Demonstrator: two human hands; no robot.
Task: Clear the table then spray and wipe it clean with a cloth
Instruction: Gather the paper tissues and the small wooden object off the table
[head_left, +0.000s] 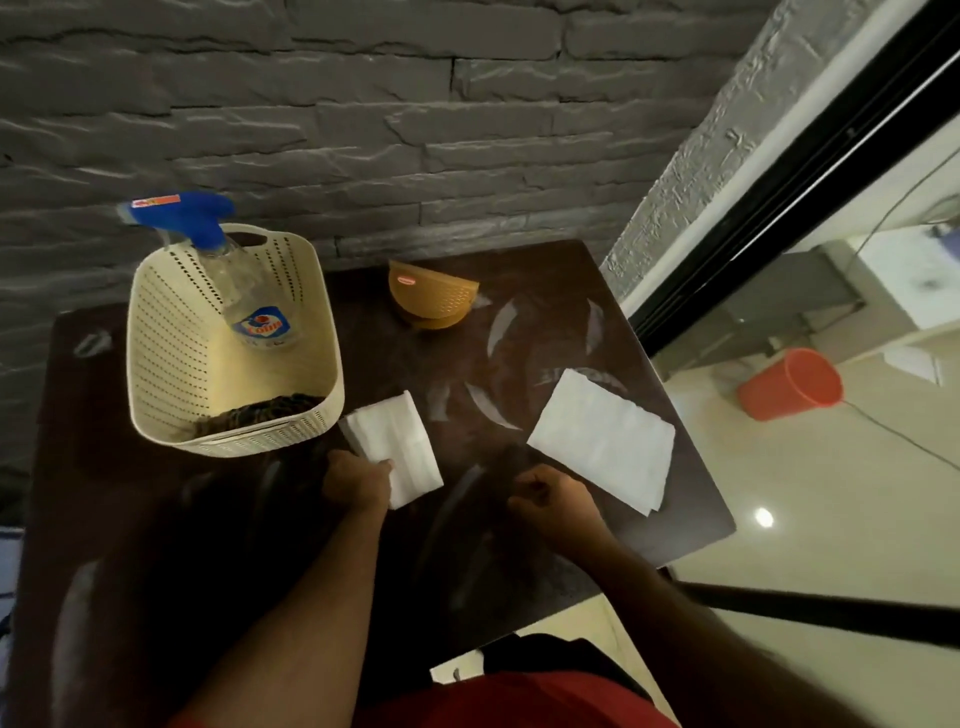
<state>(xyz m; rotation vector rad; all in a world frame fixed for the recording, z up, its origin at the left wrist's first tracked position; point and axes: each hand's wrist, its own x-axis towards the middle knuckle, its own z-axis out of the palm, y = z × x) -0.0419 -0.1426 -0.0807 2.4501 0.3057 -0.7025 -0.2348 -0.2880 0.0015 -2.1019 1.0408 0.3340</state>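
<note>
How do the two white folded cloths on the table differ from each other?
The cloth near the basket looks smaller and narrower; the cloth by the table's right edge looks larger and spreads wider. The left hand grips the smaller cloth's near corner; the larger cloth lies untouched, the right hand closed just beside it. Both are white, folded and lie on the dark table.
</note>
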